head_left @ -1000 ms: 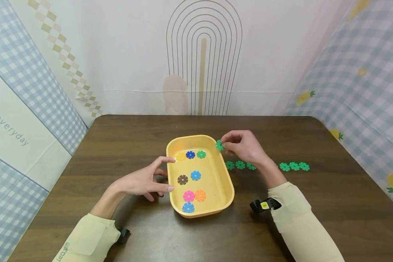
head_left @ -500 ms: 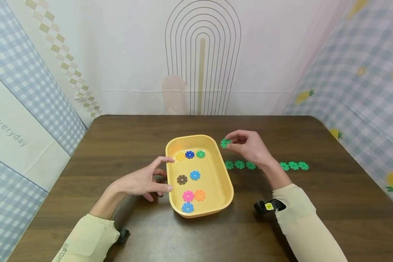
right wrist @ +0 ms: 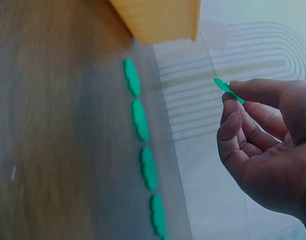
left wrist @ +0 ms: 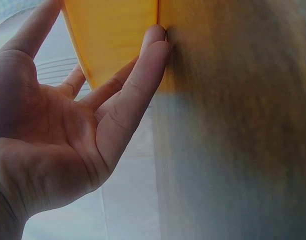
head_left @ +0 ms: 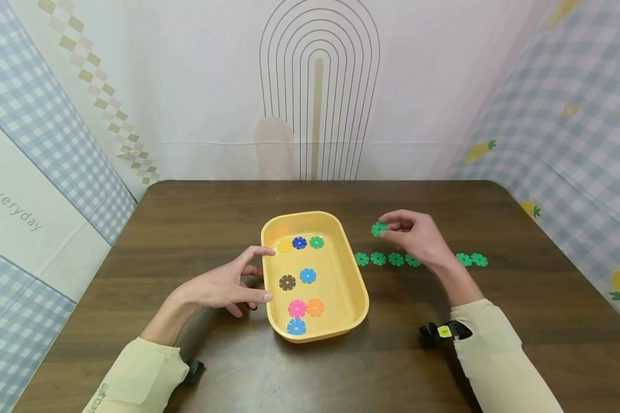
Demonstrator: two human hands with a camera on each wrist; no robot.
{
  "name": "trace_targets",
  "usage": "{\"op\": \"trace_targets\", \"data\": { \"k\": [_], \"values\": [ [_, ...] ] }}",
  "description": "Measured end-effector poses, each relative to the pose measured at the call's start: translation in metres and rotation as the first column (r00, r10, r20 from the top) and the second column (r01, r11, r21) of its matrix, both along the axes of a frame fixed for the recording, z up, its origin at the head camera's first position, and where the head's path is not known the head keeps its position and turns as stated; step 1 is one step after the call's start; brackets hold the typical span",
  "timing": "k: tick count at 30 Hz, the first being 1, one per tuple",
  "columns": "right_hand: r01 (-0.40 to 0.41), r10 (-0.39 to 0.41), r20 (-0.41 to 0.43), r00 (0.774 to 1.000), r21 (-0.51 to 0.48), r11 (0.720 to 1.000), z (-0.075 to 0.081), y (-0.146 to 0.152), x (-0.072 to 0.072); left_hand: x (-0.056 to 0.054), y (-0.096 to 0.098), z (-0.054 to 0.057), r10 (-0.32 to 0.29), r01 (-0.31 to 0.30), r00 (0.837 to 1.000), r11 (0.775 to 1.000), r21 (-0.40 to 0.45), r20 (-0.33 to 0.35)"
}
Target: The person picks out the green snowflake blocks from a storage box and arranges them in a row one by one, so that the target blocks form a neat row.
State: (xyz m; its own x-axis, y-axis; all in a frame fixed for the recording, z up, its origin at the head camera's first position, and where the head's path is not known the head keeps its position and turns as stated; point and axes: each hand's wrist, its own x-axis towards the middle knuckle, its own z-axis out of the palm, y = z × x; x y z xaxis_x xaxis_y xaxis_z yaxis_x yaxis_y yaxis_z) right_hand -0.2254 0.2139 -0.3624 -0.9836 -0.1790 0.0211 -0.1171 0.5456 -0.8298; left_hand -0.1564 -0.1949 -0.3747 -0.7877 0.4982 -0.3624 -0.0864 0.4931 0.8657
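A yellow tray (head_left: pixel 359 312) stands on the table, with notched interlocking discs in several colours lying flat inside. My left hand (head_left: pixel 224 284) rests at its left side, thumb and index fingertips at the rim. In the left wrist view the other fingers reach, fairly straight, along the outer wall. Right of the tray, my right hand (head_left: pixel 415 235) pinches a green interlocking disc (head_left: pixel 378 229) between thumb and fingers, above the tabletop. Below it runs a row of green discs (head_left: pixel 378 258), partly hidden by my right hand and wrist.
Inside the tray are a brown disc (head_left: pixel 287 282), a pink disc (head_left: pixel 297 308), an orange disc (head_left: pixel 315 307), a yellow disc (head_left: pixel 285 245) and others. The wooden table (head_left: pixel 212 212) ends at a patterned cloth backdrop (head_left: pixel 201 86).
My right hand has carried the green disc rightward from the tray's right rim to above the row of green discs. My left hand and the tray have stayed put.
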Motion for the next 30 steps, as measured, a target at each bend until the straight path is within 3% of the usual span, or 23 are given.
{"op": "trace_targets", "data": {
  "k": [21, 30],
  "values": [
    [0.091, -0.091, -0.003, 0.996, 0.01, 0.996, -0.01, 0.075, 0.011, 0.001, 0.0, 0.001, -0.003, 0.002, 1.0, 1.0, 0.02, 0.013],
    [0.187, -0.186, -0.027, 0.982, 0.039, 0.982, -0.015, 0.117, 0.017, 0.001, 0.0, 0.001, -0.005, 0.005, 1.0, 1.0, 0.02, 0.006]
  ]
}}
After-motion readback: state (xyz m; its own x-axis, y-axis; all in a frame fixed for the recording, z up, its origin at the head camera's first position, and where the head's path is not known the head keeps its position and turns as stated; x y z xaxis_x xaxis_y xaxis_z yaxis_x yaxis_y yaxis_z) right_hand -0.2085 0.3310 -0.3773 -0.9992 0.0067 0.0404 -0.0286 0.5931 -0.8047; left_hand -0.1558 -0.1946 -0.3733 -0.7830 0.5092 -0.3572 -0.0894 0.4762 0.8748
